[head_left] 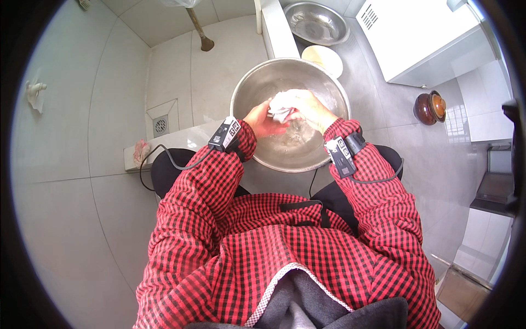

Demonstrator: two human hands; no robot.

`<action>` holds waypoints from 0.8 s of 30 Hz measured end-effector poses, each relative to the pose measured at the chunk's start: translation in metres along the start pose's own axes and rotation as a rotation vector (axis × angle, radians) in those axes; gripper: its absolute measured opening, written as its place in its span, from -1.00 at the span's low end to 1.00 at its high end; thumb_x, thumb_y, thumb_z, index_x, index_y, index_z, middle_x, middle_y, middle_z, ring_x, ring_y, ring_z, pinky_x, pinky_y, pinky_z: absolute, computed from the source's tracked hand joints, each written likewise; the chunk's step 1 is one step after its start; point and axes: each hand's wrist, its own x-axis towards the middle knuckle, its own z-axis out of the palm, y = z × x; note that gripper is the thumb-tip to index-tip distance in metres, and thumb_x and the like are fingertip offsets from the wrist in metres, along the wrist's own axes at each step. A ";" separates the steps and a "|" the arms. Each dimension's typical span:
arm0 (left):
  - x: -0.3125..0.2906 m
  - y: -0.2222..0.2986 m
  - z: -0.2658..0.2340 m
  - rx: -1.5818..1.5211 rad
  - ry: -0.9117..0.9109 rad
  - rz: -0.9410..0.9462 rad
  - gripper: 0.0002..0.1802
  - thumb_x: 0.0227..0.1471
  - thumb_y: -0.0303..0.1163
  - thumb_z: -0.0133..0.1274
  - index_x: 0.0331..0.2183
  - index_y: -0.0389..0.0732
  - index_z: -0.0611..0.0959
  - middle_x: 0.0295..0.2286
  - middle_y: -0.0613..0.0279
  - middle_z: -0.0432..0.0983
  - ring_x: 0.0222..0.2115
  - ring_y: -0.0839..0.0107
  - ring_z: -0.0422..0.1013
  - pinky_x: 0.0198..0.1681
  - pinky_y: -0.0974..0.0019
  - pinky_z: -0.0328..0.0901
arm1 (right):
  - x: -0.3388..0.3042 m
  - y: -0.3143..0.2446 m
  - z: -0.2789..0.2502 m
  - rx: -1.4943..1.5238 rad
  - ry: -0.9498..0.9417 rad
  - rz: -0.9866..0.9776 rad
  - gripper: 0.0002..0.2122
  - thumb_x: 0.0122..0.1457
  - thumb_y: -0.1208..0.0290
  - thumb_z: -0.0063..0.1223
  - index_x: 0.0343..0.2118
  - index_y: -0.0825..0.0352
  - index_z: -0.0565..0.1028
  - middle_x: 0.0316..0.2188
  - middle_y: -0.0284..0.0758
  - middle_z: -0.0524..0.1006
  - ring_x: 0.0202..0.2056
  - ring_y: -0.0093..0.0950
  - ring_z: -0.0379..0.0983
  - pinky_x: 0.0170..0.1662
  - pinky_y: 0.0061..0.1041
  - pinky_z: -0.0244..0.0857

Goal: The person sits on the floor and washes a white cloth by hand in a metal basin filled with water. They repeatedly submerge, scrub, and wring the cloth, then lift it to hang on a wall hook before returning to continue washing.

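Note:
A wide metal basin [249, 148] with shallow water in it stands on the floor between my knees. Above the water is a bunched white cloth [281, 107], gathered between both hands. My right hand [311, 107] is closed over it from the right and hides part of it. My left hand [262, 119] cups the cloth from the left, thumb at its upper edge and fingers reaching beneath. Red-and-black checked sleeves cover both arms, and a small wired device is strapped at each wrist.
Behind the basin are a pale round lid-like object [323, 59] and a second metal basin [316, 24]. A brown lidded pot [429, 108] sits at right, near a white cabinet [419, 41]. At left are a low ledge [192, 141], a pink cloth [141, 151] and a floor drain [160, 126].

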 end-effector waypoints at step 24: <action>-0.029 0.007 0.029 0.101 -0.343 -0.097 -0.46 0.02 0.11 -0.37 -0.23 -0.13 0.39 -0.45 0.18 0.44 -0.42 0.15 0.41 -0.56 0.17 0.34 | -0.002 -0.009 0.024 -0.017 0.171 -0.393 -0.91 0.01 0.45 0.00 -0.45 0.30 0.35 -0.64 -0.43 0.38 -0.60 -0.66 0.32 -0.52 -0.69 0.22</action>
